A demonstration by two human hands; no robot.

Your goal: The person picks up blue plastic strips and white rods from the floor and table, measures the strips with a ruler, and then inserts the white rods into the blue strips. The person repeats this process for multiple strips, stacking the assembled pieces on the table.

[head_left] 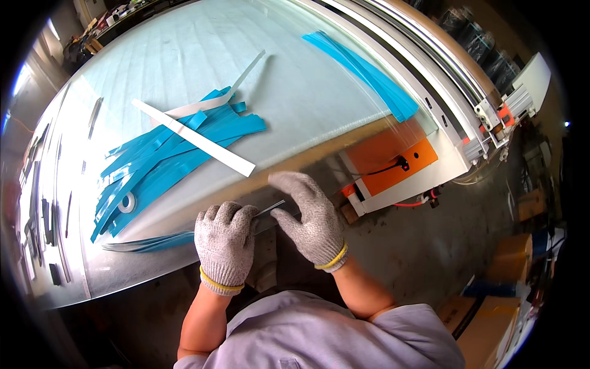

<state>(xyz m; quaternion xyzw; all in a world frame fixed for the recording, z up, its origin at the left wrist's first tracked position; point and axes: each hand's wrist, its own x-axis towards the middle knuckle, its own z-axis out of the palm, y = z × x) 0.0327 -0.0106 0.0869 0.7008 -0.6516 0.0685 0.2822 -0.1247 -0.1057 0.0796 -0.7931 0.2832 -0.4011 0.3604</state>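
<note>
Fingers [236, 215] of the gloved left hand [224, 246] are curled shut around a thin blue strip [153, 242], which trails leftward from them along the tabletop [295, 92] edge. Its narrow grey end [270, 209] pokes out rightward, where the right hand [313, 224], fingers loosely bent, pinches it with the thumb.

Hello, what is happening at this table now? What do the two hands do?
A person in grey knit gloves stands at the edge of a large pale table. The left hand is closed around a thin, long strip with a blue side, which lies along the table edge. The right hand pinches the strip's near end between thumb and fingers. Further back lies a pile of blue strips with a white strip across it and a small roll of tape beside it.
</note>
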